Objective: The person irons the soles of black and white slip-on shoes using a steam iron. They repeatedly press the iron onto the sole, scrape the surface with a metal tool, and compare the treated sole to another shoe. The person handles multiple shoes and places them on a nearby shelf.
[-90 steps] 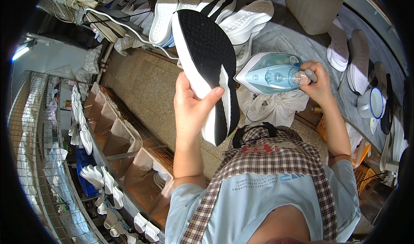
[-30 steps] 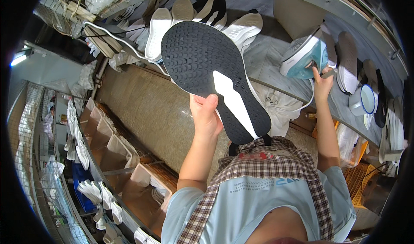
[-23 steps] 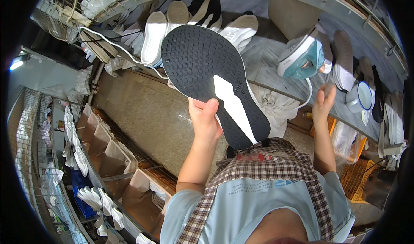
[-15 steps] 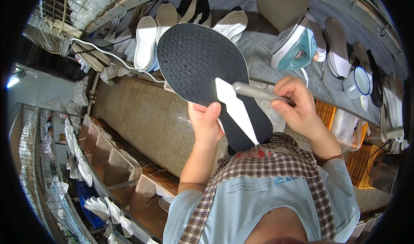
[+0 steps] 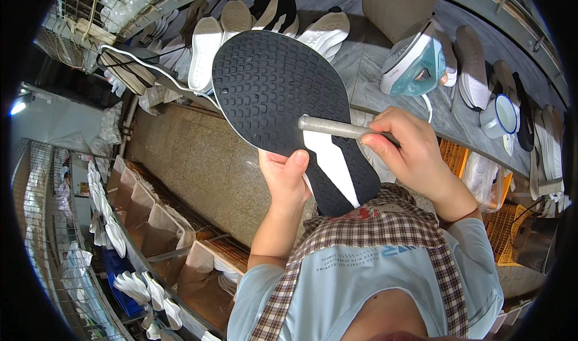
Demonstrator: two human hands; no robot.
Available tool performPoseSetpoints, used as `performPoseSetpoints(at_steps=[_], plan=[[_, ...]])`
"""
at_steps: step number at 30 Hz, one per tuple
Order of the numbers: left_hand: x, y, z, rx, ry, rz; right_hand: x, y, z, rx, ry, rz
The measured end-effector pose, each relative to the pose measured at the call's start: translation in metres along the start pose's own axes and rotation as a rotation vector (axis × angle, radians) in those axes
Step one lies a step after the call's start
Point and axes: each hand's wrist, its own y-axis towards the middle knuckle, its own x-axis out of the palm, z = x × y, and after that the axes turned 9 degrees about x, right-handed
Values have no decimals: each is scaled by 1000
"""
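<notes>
My left hand grips a large black shoe sole by its side edge, thumb over the tread. The tread is textured, with a white zigzag inset in its narrower part, and the lower end rests against my checked apron. In my right hand, fingers closed around it, is a grey metal rod with a rounded end. The rod's tip lies over the tread just above the top of the white inset; whether it presses on the sole I cannot tell.
A grey worktop runs along the far side, with a teal and white iron, a white enamel mug and several soles. Orange crates stand below right. At left are a wire rack and fabric-lined bins.
My right hand has moved a little left, carrying the rod's tip from beside the white inset's upper part to just above its top. The sole has tilted slightly; my left hand keeps its hold.
</notes>
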Motion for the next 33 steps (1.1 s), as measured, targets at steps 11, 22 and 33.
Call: performPoseSetpoints(at_steps=[11, 22, 33], plan=[[-1, -2, 4, -63, -40, -13, -2, 5, -2, 90, -8, -61], [-7, 4, 3, -68, -48, 15, -6, 2, 13, 519, 1096, -199], [-7, 7, 2, -55, -70, -2, -8, 2, 12, 515, 939, -234]])
